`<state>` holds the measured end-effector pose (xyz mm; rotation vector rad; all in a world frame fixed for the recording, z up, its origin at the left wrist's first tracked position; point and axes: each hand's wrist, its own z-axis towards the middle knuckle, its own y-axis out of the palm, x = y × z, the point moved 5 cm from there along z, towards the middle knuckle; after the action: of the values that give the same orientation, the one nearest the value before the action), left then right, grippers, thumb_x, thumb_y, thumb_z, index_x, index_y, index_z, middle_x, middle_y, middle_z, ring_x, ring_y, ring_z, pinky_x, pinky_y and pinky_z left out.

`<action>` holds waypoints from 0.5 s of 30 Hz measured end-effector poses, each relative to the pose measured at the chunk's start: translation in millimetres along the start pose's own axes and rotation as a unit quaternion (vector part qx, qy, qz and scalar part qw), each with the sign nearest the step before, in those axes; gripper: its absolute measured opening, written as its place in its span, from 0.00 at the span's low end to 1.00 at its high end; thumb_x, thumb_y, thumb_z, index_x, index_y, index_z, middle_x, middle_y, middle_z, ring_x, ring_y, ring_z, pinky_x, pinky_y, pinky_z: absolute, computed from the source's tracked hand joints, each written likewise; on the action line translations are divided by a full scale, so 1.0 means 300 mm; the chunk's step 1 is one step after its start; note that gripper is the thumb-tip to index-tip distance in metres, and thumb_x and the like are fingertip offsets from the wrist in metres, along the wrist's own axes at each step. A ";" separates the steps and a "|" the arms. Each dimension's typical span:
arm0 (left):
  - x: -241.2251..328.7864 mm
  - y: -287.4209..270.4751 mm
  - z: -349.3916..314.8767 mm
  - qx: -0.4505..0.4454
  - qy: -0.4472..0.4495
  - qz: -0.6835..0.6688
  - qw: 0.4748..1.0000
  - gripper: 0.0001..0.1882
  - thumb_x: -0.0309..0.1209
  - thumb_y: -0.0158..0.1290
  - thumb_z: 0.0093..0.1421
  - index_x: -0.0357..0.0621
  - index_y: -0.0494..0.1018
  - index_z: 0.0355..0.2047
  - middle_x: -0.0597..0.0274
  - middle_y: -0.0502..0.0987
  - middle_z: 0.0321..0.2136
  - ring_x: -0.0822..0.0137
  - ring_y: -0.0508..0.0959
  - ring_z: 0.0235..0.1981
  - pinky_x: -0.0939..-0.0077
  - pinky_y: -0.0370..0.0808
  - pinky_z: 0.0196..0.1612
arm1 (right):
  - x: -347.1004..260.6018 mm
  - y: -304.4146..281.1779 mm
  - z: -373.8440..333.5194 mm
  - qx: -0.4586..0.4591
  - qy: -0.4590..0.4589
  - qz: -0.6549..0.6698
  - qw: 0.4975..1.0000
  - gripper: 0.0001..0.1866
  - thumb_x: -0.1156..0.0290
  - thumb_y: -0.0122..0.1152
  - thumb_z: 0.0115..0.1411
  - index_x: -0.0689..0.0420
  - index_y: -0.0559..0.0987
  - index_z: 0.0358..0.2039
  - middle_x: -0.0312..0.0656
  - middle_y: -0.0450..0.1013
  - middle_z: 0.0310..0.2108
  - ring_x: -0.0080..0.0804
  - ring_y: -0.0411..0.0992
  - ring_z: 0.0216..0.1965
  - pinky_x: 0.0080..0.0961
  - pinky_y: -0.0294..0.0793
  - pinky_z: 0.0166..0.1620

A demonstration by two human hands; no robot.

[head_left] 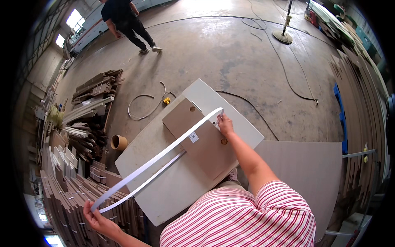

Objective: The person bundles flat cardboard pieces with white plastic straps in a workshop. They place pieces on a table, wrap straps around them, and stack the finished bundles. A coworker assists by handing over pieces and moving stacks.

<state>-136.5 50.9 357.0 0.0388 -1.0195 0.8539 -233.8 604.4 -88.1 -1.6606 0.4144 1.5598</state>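
Observation:
A long white flexible strip (158, 153), like edge banding, stretches between my two hands and bends back on itself at the left. At the lower left, the fingers of my left hand (98, 219) are closed on that bend. My right hand (225, 125) pinches the strip near its curled upper end, and its fingertips partly hide a small shiny part there. Under the strip is a brown panel (210, 158) with two round holes and a white label (193, 137). This panel lies on a larger pale board (164, 187). The strip's lower run reaches the panel's left side.
Stacked brown boards (82, 201) and a pile of wood offcuts (96, 88) stand at the left, near a cardboard tube (119, 143). A hose with a yellow fitting (166, 101) lies on the floor. Another large panel (300, 173) is at the right. A person (125, 22) walks far left.

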 end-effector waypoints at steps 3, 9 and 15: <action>-0.002 -0.020 -0.002 0.006 -0.004 -0.001 1.000 0.12 0.25 0.45 0.68 0.37 0.71 0.50 0.59 0.75 0.42 0.69 0.75 0.44 0.75 0.71 0.52 | -0.011 0.004 0.003 -0.059 0.030 -0.010 0.998 0.08 0.69 0.56 0.63 0.59 0.76 0.38 0.40 0.76 0.24 0.26 0.73 0.22 0.27 0.73 0.28; -0.063 0.021 -0.023 -0.017 -0.035 -0.032 0.999 0.13 0.24 0.44 0.67 0.36 0.71 0.50 0.58 0.74 0.42 0.69 0.75 0.44 0.75 0.72 0.52 | -0.009 -0.024 0.020 -0.173 0.065 -0.015 0.983 0.14 0.65 0.58 0.62 0.60 0.77 0.44 0.44 0.77 0.28 0.29 0.75 0.28 0.29 0.75 0.33; -0.245 0.214 -0.131 -0.137 -0.089 -0.036 0.986 0.17 0.25 0.50 0.64 0.37 0.68 0.53 0.60 0.73 0.42 0.67 0.73 0.47 0.72 0.68 0.54 | 0.011 -0.187 -0.074 -0.108 0.037 -0.132 0.985 0.22 0.59 0.61 0.59 0.62 0.75 0.48 0.53 0.77 0.40 0.46 0.76 0.42 0.38 0.74 0.45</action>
<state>-166.6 66.2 257.4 -0.0830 -1.2899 0.6468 -178.3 624.2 -74.9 -1.8592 0.0571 1.3865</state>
